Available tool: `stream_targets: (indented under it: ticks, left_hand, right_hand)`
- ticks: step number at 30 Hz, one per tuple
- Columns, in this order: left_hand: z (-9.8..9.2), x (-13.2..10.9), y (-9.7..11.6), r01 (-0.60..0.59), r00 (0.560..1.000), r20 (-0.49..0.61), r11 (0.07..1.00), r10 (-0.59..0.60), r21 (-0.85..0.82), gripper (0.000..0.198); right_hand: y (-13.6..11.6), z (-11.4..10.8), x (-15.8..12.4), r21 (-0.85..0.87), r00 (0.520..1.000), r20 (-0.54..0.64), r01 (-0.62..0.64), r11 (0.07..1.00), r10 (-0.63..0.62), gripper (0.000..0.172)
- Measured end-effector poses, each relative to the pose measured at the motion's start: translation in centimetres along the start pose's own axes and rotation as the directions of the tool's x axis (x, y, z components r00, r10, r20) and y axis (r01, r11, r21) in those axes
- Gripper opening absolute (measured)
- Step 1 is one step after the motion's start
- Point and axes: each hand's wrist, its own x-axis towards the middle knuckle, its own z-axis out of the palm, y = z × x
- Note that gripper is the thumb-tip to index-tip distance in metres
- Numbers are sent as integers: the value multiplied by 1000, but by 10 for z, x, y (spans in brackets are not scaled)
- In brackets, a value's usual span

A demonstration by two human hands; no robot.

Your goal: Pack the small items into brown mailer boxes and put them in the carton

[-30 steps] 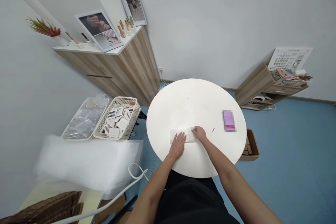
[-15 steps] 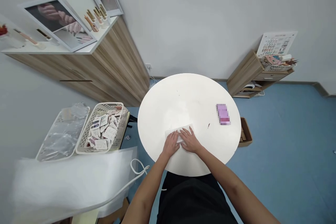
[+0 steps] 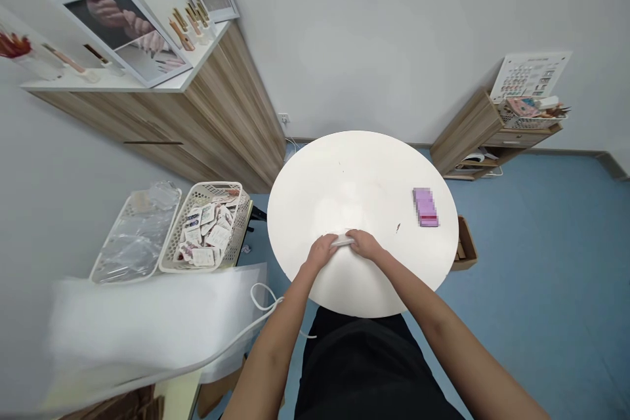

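A flat white piece point(image 3: 343, 241), perhaps folded paper or a thin packet, sits between my hands above the near half of the round white table point(image 3: 364, 170). My left hand point(image 3: 323, 250) grips its left end with curled fingers. On the other end, the fingers of my right hand point(image 3: 363, 244) are closed in the same way. The underside of the piece and my thumbs are mostly hidden. To the right on the tabletop lies a purple, pixelated rectangular item point(image 3: 426, 207), apart from both hands.
At left stand a white basket point(image 3: 170, 256) of small printed cards and another basket point(image 3: 101, 256) with clear plastic bags. A white cable point(image 3: 260, 315) hangs near the table. A cardboard box point(image 3: 465, 246) is on the floor at right. Wooden cabinets point(image 3: 231, 92) stand along the wall.
My hands lay flat on the white piece before. Now the fingers are curled round its ends, and it looks narrower and tipped up. The view has shifted slightly.
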Motion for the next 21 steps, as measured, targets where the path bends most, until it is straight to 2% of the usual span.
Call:
stream_targets:
  ticks: [3, 6, 10, 12, 15, 17, 19, 21]
  left_hand:
    - [-18, 11, 7, 111, 986, 126, 994, -111, 3, 26]
    - [-28, 22, 12, 132, 972, 193, 991, -135, 29, 22]
    - [-29, 34, 13, 135, 959, 242, 989, -147, 64, 18]
    - [-28, 38, 13, 149, 957, 240, 986, -164, 79, 18]
    - [-26, 41, 14, 177, 962, 192, 979, -194, 103, 23]
    - [-22, 40, 13, 188, 972, 118, 973, -204, 134, 28]
    - [-16, 38, 11, 158, 987, -7, 969, -160, 190, 37]
    - [-9, 34, 9, 76, 991, -128, 963, -44, 257, 46]
  right_hand:
    - [-3, -12, 11, 68, 994, 89, -74, 995, 68, 26]
    - [-3, -21, 21, 49, 979, 164, -135, 990, 125, 18]
    - [0, -26, 28, -10, 975, 158, -157, 987, 157, 8]
    - [2, -26, 30, -18, 974, 144, -171, 985, 172, 15]
    - [4, -24, 33, -35, 973, 117, -194, 980, 196, 28]
    - [6, -21, 35, -63, 973, 91, -206, 977, 211, 33]
    - [7, -17, 36, -124, 975, 35, -213, 969, 218, 40]
    - [8, -12, 35, -203, 981, -46, -196, 959, 190, 50]
